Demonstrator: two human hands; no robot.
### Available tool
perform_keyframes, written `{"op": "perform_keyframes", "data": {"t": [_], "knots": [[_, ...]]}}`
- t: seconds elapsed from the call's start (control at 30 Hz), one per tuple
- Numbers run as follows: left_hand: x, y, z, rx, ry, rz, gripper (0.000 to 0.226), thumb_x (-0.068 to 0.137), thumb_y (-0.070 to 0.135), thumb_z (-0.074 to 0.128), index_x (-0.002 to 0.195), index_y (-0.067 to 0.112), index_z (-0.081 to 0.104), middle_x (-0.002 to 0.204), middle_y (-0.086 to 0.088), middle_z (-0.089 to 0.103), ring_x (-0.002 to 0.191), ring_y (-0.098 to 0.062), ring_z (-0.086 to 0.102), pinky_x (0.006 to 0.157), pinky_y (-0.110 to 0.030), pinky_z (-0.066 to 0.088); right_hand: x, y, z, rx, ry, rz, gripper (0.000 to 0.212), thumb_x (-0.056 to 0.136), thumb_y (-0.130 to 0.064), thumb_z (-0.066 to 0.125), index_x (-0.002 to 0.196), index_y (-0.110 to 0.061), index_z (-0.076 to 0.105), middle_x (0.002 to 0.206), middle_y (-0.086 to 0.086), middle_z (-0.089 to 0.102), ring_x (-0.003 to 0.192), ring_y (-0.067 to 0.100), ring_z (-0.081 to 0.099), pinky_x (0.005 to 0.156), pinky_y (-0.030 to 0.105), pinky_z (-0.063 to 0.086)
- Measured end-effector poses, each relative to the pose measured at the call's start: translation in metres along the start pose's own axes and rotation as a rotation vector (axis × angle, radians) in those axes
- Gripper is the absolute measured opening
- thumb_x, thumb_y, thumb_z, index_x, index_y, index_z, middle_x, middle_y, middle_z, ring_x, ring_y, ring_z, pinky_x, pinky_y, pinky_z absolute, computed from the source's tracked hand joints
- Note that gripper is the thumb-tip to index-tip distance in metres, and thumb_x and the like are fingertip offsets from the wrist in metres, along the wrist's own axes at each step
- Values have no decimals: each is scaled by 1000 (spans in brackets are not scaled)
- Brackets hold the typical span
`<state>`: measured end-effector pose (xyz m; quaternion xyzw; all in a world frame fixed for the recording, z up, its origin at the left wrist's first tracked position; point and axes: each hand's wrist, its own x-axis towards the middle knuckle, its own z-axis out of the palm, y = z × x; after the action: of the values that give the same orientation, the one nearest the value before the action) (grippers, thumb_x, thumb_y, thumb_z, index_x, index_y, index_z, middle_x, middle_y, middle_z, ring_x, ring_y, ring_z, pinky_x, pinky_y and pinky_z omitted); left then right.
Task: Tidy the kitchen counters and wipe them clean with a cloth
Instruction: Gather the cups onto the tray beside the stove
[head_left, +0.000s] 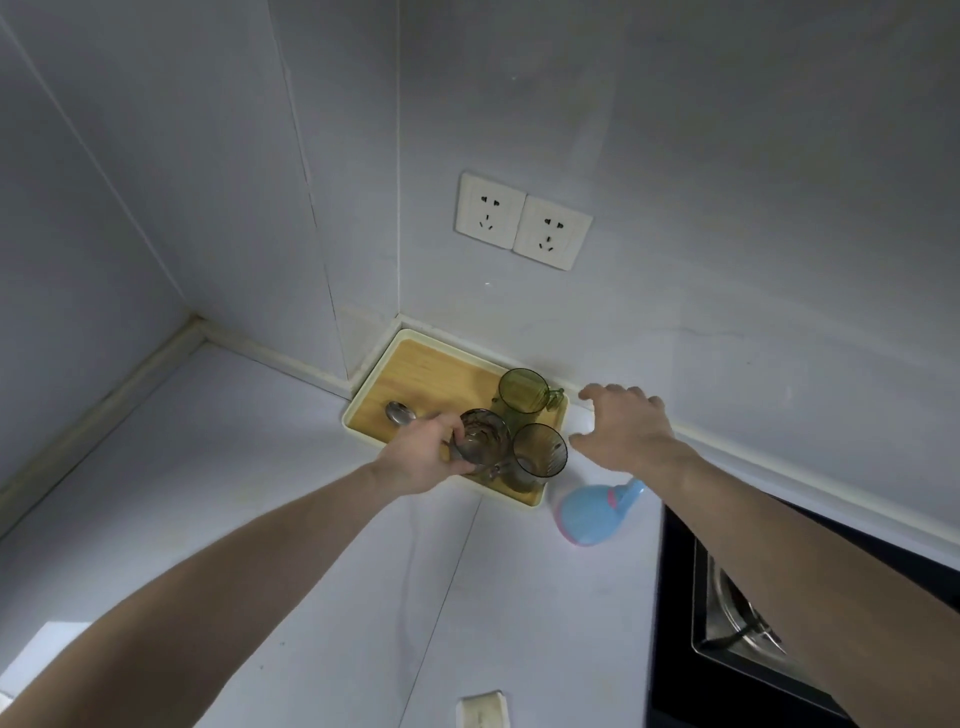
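a wooden tray (410, 371) with a pale yellow rim sits in the corner of the white table (291, 545), pushed against the wall near the middle of the frame. on the tray stand 3 glass mugs: a green mug (523, 391) at the back by the wall, a grey mug (540, 451) at the front right of the tray, and a smoky mug (483, 436) just left of it, touching or nearly touching it. the left hand (423, 457) has its fingers curled around the smoky mug, gripping it at its side. a metal spoon (401, 413) lies on the tray left of the mugs, its bowl toward the left and its handle running behind the left hand. the right hand (626, 428) hangs right of the tray with fingers spread and relaxed, holding nothing, above a small white object at the wall edge that is mostly hidden. below that hand a blue plastic scoop (589, 514) with a pink rim lies on the table just beside the tray's front right corner. a black stove (675, 597) fills the lower right of the frame. 2 white wall sockets (523, 221) are on the wall above the tray. no cloth can be seen.
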<state>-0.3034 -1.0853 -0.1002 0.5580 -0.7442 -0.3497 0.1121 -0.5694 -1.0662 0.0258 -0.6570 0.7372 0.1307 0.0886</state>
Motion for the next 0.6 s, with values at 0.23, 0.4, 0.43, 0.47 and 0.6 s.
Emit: {"op": "perform_keyframes", "data": {"t": [0.23, 0.4, 0.43, 0.47, 0.6], "knots": [[3, 4, 4, 52, -16, 25, 37, 67, 62, 83, 85, 37, 62, 97, 18, 66, 90, -9, 63, 79, -34, 57, -19, 27, 20, -236, -322, -5, 53, 71, -34, 73, 122, -26, 63, 114, -3, 63, 106, 22, 61, 86, 33, 49], [3, 13, 12, 57, 32, 21, 31, 73, 51, 86, 86, 32, 65, 94, 15, 68, 90, -10, 64, 74, -29, 53, -14, 31, 25, -173, -397, 23, 47, 66, -28, 76, 111, -24, 69, 106, -4, 68, 92, 19, 67, 68, 24, 49], [3, 13, 13, 55, 35, 22, 31, 73, 51, 85, 86, 32, 65, 94, 15, 68, 90, -10, 64, 75, -30, 53, -12, 32, 24, -160, -409, 32, 46, 64, -27, 78, 109, -23, 71, 103, -4, 69, 86, 19, 67, 66, 23, 50], [2, 13, 13, 52, 31, 24, 31, 73, 51, 85, 86, 32, 65, 95, 15, 68, 91, -10, 64, 76, -30, 54, -9, 33, 21, -144, -413, 43, 46, 62, -25, 78, 107, -23, 72, 100, -3, 71, 79, 19, 66, 65, 22, 51], [-1, 10, 13, 41, 15, 35, 29, 75, 47, 85, 85, 35, 61, 100, 19, 64, 97, -9, 62, 82, -30, 53, 6, 38, 7, -81, -399, 98, 45, 61, -21, 77, 105, -16, 75, 100, 0, 73, 62, 18, 60, 64, 24, 54]]}}
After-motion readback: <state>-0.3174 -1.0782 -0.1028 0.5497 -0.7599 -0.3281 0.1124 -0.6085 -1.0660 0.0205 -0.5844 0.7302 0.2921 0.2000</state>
